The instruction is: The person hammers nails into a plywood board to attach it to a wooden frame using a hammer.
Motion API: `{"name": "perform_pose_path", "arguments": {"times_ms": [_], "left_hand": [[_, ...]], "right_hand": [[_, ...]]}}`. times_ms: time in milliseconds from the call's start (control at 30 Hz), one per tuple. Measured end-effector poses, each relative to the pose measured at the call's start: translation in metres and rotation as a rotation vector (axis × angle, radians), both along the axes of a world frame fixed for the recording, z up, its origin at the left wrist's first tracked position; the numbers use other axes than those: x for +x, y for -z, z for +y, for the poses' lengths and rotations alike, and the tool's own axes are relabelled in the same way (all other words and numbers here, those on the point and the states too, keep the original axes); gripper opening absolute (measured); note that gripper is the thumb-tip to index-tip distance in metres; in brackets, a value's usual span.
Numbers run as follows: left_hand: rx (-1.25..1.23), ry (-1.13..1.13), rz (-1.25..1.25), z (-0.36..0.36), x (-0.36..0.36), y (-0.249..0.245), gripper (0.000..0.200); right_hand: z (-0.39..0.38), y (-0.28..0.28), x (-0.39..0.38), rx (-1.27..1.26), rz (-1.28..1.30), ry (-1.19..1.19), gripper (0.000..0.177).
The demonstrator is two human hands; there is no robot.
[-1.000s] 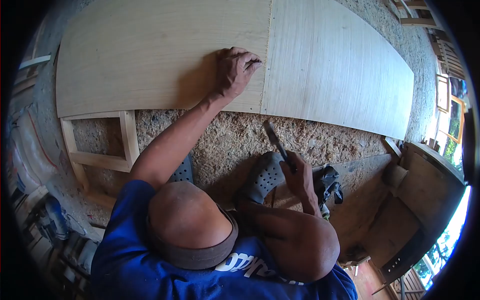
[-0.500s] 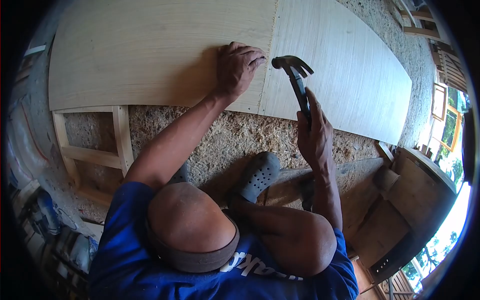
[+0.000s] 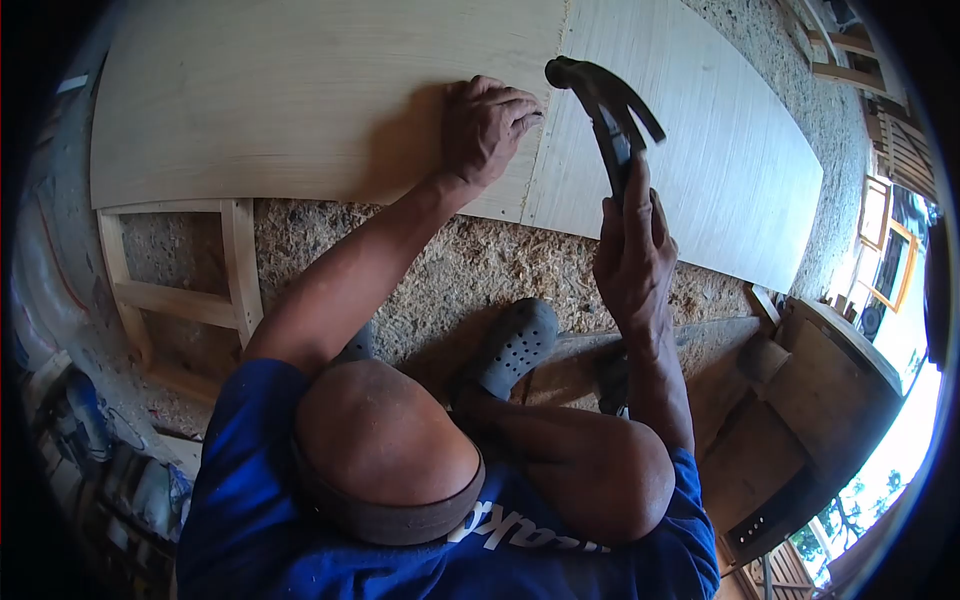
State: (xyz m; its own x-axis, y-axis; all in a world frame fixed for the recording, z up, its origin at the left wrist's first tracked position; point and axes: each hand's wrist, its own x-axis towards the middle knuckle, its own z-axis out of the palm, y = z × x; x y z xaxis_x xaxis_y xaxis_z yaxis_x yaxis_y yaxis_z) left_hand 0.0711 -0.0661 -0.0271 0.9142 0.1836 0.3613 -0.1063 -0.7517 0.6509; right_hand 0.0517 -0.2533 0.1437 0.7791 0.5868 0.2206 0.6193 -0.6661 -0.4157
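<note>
Pale plywood makes up the left sheet [image 3: 290, 110] and the right sheet [image 3: 720, 150] in front of the person, meeting at a seam [image 3: 537, 165] that runs out to the near edge, where shavings [image 3: 430, 265] cover the ground. By the near left corner sits an open wooden frame [image 3: 240, 255].

From where I stand, the hands are apart. The left hand [image 3: 485, 130] rests on the left sheet, just beside the seam, its fingertips pinched together; perhaps there's a nail between them, though it's too small and dark for me to swear to. The right hand [image 3: 637, 255] is closed around the handle of a hammer [image 3: 610, 110], over the right sheet and well in from the near edge, striking face towards the seam and claw away from it.

To my eye, good work here depends on that pinch: light, upright, with the knuckles low and tucked clear of the face. A small tap to set the point, then fingers away before any full swing, seems soundest. I'd want the face landing square, since a slanted hit could bend the metal or bruise this pale surface. Keeping the wrist loose, the eyes on the point and the heel of the left hand steady on the wood should help.
</note>
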Motion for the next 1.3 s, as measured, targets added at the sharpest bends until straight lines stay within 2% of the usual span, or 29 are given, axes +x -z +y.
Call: {"name": "perform_pose_path", "arguments": {"times_ms": [33,100,133,167,233,267,300,367,400,467,500,533,567,633,700,733,800,833,867,933,967,1000,1033,1067,1100,1167,1200,1267,1300], "left_hand": [[0.001,-0.004,-0.01,0.002,0.001,-0.004,0.018],[0.012,-0.035,0.073,0.002,-0.004,-0.011,0.019],[-0.087,-0.005,0.082,0.002,-0.005,-0.016,0.016],[-0.084,-0.011,0.071,0.003,-0.003,-0.015,0.016],[-0.015,0.013,0.07,0.002,-0.003,-0.007,0.018],[-0.198,0.065,0.21,0.0,-0.001,0.004,0.034],[-0.193,0.061,0.204,0.004,-0.002,-0.003,0.034],[-0.112,0.166,0.301,0.017,-0.007,-0.013,0.047],[-0.108,0.167,0.302,0.023,-0.011,-0.008,0.047],[0.184,0.007,0.077,0.032,-0.014,0.007,0.05],[0.179,0.015,0.078,0.032,-0.016,0.005,0.05],[0.286,0.023,0.136,0.032,-0.019,0.001,0.05],[0.397,0.024,0.191,0.033,-0.019,-0.004,0.05],[0.397,0.009,0.214,0.039,-0.01,-0.01,0.049],[0.416,0.037,0.242,0.034,-0.018,-0.009,0.05],[0.413,0.031,0.208,0.033,-0.018,-0.006,0.05],[0.348,0.035,0.191,0.035,-0.013,0.002,0.05],[0.278,0.036,0.183,0.034,-0.015,0.006,0.05],[0.394,0.054,0.21,0.035,-0.017,-0.004,0.05],[0.415,0.044,0.223,0.034,-0.018,-0.007,0.05],[0.436,0.034,0.245,0.034,-0.019,-0.009,0.049],[0.336,0.038,0.233,0.033,-0.018,-0.011,0.049],[0.351,0.016,0.224,0.041,-0.009,-0.01,0.049],[0.39,0.026,0.226,0.04,-0.009,-0.008,0.049],[0.414,0.047,0.245,0.033,-0.017,-0.005,0.049],[0.413,0.042,0.217,0.035,-0.015,-0.003,0.05],[0.418,0.046,0.222,0.035,-0.015,-0.003,0.05],[0.408,0.049,0.227,0.034,-0.018,-0.008,0.05],[0.414,0.044,0.215,0.033,-0.018,-0.012,0.05]], "right_hand": [[-0.001,0.002,0.002,0.001,-0.01,-0.004,0.069],[-0.008,0.008,0.004,-0.345,0.229,0.036,0.067],[-0.012,0.015,0.008,-0.373,0.278,0.053,0.065],[-0.009,0.012,0.009,-0.37,0.267,0.047,0.065],[-0.003,0.002,0.006,-0.115,0.209,0.039,0.064],[0.007,-0.016,0.003,-0.073,0.185,0.05,0.063],[0.018,-0.03,0.002,0.035,0.027,-0.005,0.058],[0.007,-0.034,-0.004,0.043,-0.14,-0.071,0.055],[0.001,-0.03,-0.004,0.06,-0.204,-0.123,0.055],[-0.001,-0.019,0.0,0.048,-0.268,-0.192,0.057],[-0.001,-0.012,0.0,-0.099,-0.034,-0.112,0.059],[-0.002,-0.005,0.0,-0.274,0.174,-0.022,0.063],[-0.012,0.02,0.009,-0.448,0.244,0.014,0.073],[-0.012,0.026,0.011,-0.2,0.223,0.004,0.071],[0.013,-0.015,0.001,-0.015,0.188,0.042,0.058],[0.019,-0.033,-0.001,0.055,0.037,-0.005,0.055],[0.006,-0.038,-0.001,0.109,-0.18,-0.035,0.045],[-0.012,-0.031,-0.001,-0.016,-0.115,-0.064,0.031],[-0.015,-0.012,0.004,-0.06,-0.065,-0.08,0.035],[-0.022,0.027,0.014,-0.151,0.035,-0.11,0.047],[-0.026,0.032,0.017,-0.417,0.293,-0.007,0.068],[-0.011,0.01,0.019,-0.458,0.393,0.033,0.065],[0.004,0.002,0.027,-0.445,0.377,0.015,0.065],[0.009,-0.004,0.02,-0.172,0.185,-0.019,0.058],[0.012,-0.016,0.009,-0.02,0.096,-0.016,0.053],[-0.018,-0.007,0.0,0.115,-0.152,-0.093,0.044],[-0.031,0.012,-0.001,0.084,-0.184,-0.118,0.041],[-0.026,0.035,0.006,-0.036,0.014,-0.051,0.056],[-0.029,0.04,0.017,-0.458,0.254,0.014,0.059]]}}
